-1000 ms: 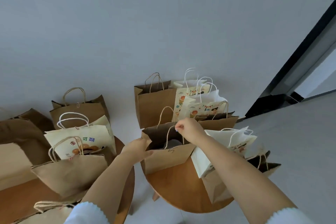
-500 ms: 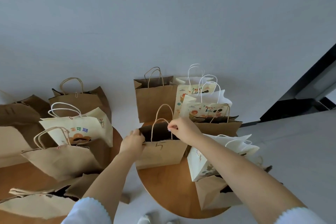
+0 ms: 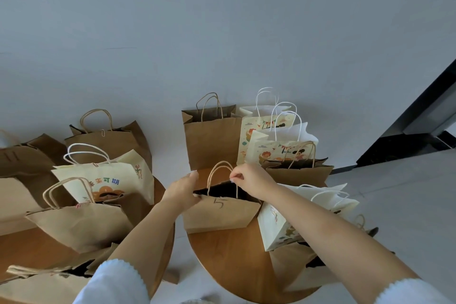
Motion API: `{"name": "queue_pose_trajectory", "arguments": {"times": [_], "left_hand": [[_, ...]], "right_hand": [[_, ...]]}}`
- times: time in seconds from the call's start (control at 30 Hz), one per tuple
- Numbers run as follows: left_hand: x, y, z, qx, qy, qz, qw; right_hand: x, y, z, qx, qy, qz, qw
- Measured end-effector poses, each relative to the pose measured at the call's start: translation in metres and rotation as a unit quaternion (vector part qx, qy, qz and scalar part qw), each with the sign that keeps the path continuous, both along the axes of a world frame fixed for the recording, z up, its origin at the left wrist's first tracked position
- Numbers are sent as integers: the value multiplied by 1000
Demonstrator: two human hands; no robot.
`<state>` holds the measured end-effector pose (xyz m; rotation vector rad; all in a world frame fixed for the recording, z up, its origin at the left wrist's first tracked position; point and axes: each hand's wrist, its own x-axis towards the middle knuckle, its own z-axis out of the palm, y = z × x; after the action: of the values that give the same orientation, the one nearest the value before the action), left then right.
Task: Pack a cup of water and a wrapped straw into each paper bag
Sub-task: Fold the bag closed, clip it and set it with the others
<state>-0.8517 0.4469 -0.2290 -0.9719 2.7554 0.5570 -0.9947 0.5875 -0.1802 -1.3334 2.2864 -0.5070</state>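
A brown paper bag marked "5" (image 3: 222, 215) stands at the near left of a round wooden table (image 3: 237, 261), its mouth open and dark inside. My left hand (image 3: 183, 189) grips the bag's left rim, thumb on the near panel. My right hand (image 3: 251, 176) pinches the bag's twisted paper handle (image 3: 218, 171) and rests over the right rim. No cup or wrapped straw shows; the bag's inside is hidden.
Several more bags crowd that table: a tall brown one (image 3: 212, 140), printed cream ones (image 3: 276, 145) and a white one (image 3: 303, 217). A second wooden table (image 3: 29, 244) on the left holds further brown and cream bags (image 3: 103, 177). Grey floor lies behind; a dark door frame (image 3: 419, 126) stands right.
The view dipped slightly, shifting the tables in frame. My left hand moved from the bag's corner to gripping its left rim. My right hand kept its pinch on the handle, and the mouth stands wider.
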Motion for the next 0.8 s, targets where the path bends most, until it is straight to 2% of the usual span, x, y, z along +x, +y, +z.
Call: {"name": "queue_pose_trajectory", "arguments": {"times": [0.13,0.27,0.43,0.8], "left_hand": [[-9,0,-4,-23,-40,-52,998],[-24,10,-1,-63,-44,-77,994],[-35,20,-5,21,-9,-26,999],[-35,17,-5,46,-14,-8,999]], "right_hand": [[1,1,-4,5,-3,0,1000],[1,2,-7,10,-3,-2,1000],[0,1,-9,14,5,-16,1000],[11,-15,-21,36,-3,-37,999]]}}
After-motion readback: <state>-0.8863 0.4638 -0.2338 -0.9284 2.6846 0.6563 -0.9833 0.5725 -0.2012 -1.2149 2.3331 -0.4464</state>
